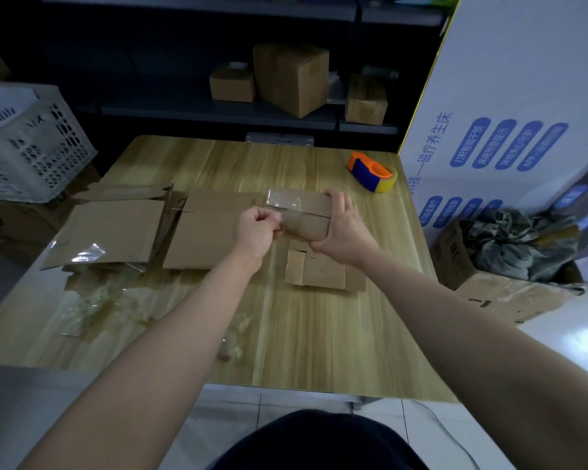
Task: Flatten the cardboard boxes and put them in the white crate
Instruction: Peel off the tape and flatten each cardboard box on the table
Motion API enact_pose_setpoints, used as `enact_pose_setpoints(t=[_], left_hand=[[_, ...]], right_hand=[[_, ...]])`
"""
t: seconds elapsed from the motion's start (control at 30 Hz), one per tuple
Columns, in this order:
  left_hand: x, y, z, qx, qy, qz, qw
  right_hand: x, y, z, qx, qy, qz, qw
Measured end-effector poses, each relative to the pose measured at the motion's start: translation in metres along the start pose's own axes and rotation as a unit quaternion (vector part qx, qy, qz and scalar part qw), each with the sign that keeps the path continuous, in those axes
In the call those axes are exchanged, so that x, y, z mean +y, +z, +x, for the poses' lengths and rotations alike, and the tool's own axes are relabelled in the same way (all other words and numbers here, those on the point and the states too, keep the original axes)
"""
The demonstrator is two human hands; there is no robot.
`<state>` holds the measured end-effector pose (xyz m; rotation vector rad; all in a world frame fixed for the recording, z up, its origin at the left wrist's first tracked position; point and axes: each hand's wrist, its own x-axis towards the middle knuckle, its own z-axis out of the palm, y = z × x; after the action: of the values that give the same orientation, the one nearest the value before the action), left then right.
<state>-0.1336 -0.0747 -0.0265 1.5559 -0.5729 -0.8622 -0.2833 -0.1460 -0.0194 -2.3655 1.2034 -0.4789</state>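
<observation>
box (pixel 314 228): held over the table (pixel 319 334), long axis left-right, between both hands
right hand (pixel 343 228): grips its right end
left hand (pixel 255 232): pinches tape (pixel 286 206) at its left end
crate (pixel 31 147): far left, nearer the left hand

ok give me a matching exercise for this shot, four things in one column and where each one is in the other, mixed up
Things
1 small brown cardboard box
2 orange and blue tape dispenser
3 white plastic lattice crate
4 crumpled clear tape scraps

Places
A beyond the left edge of the light wooden table
B on the table's near left part
C gripped by the right hand, left hand pinching its clear tape strip
D on the table's far right part

Pairs: 1-C, 2-D, 3-A, 4-B
</observation>
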Motion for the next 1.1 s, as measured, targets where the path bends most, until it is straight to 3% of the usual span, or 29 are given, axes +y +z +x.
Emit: enact_pose_setpoints(t=[0.23,0.37,0.43,0.47,0.57,0.7,1.03,1.1], left_hand=[[0.0,-0.01,0.004,0.051,-0.129,-0.18,0.974],[0.003,-0.024,0.002,0.052,-0.143,-0.281,0.947],[0.003,-0.023,0.0,0.088,-0.136,-0.306,0.938],[0.002,-0.022,0.002,0.118,-0.127,-0.268,0.948],[-0.004,-0.016,0.007,0.181,-0.055,-0.009,0.982],[0.002,0.003,0.006,0.05,0.036,0.232,0.971],[0.002,0.012,0.007,0.068,0.103,0.309,0.943],[0.002,0.011,0.007,0.073,0.107,0.302,0.945]], right_hand=[[0.018,0.002,-0.01,0.013,0.047,0.058,0.997],[0.027,0.0,-0.01,-0.003,0.058,0.031,0.998],[0.026,-0.001,-0.01,0.006,0.055,0.01,0.998],[0.026,-0.002,-0.009,0.011,0.051,-0.009,0.999],[0.025,-0.004,-0.01,0.007,0.036,-0.064,0.997],[0.016,0.002,-0.012,-0.009,-0.006,-0.094,0.996],[0.018,0.009,-0.016,-0.011,0.012,-0.068,0.998],[0.017,0.009,-0.015,-0.02,0.034,-0.105,0.994]])
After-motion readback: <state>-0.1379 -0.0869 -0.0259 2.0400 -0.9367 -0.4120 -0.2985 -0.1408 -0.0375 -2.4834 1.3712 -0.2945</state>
